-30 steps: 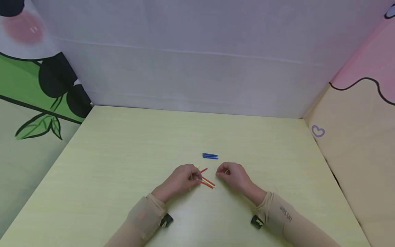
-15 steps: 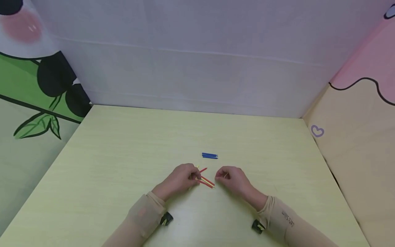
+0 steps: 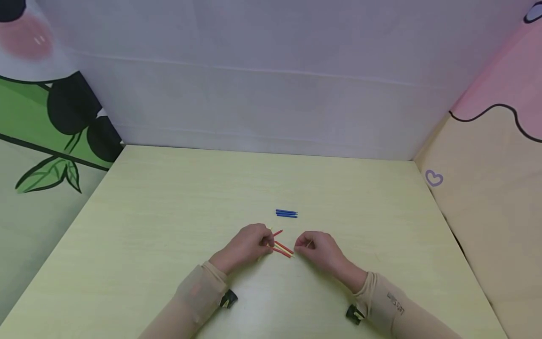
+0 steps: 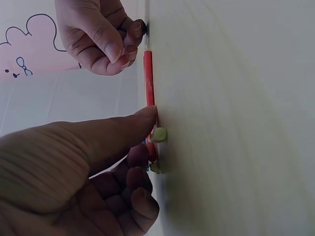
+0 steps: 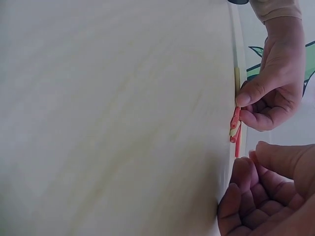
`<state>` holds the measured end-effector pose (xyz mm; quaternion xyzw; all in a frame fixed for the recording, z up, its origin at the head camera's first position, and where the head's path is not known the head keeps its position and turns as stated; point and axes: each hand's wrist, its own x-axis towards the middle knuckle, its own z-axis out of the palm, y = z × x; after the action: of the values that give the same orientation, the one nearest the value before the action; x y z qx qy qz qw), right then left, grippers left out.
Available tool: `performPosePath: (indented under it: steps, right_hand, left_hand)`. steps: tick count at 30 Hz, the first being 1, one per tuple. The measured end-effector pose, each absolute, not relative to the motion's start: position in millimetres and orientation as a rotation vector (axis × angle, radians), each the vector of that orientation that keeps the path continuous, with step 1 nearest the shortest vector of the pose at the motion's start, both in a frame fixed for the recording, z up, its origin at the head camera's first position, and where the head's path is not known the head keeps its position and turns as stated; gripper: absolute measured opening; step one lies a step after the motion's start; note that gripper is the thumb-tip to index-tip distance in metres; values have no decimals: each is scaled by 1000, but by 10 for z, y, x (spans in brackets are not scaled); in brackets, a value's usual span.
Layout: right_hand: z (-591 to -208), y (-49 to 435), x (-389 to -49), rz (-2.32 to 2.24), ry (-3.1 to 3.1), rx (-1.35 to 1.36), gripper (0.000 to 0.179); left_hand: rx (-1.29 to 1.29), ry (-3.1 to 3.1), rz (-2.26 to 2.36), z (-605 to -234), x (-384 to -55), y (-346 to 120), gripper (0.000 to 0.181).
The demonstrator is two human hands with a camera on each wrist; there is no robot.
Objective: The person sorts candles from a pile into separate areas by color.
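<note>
Several slim red and yellow candle-like sticks lie loosely crossed on the table, with thin pale tips. Over their left ends is my left hand, its thumb and fingers pinching at the bunch. The left wrist view has the thumb against a red stick, with a yellow end beside it. My right hand is just right of the stick tips, fingers loosely curled, with nothing visible in its grasp. Farther back, several blue sticks lie side by side. Part of the bunch is hidden under the left fingers.
The pale wooden table extends around both hands. A plain grey-white cloth wall rises behind its far edge, with printed panels at left and right. A dark wrist device is on the left sleeve, another on the right.
My right hand has moved down slightly, closer to the tips of the red and yellow sticks. My left hand keeps its hold in nearly the same place. The blue sticks stay put.
</note>
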<state>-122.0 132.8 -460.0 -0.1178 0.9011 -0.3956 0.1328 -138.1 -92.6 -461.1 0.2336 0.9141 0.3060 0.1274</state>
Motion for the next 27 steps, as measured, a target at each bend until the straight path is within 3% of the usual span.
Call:
performPosePath:
  steps: [27]
  right_hand:
    - [-4631,1327,-1219,-1167,2618,-324,7]
  left_hand:
    - [672,2686,853,-4626,-1375,-913,13]
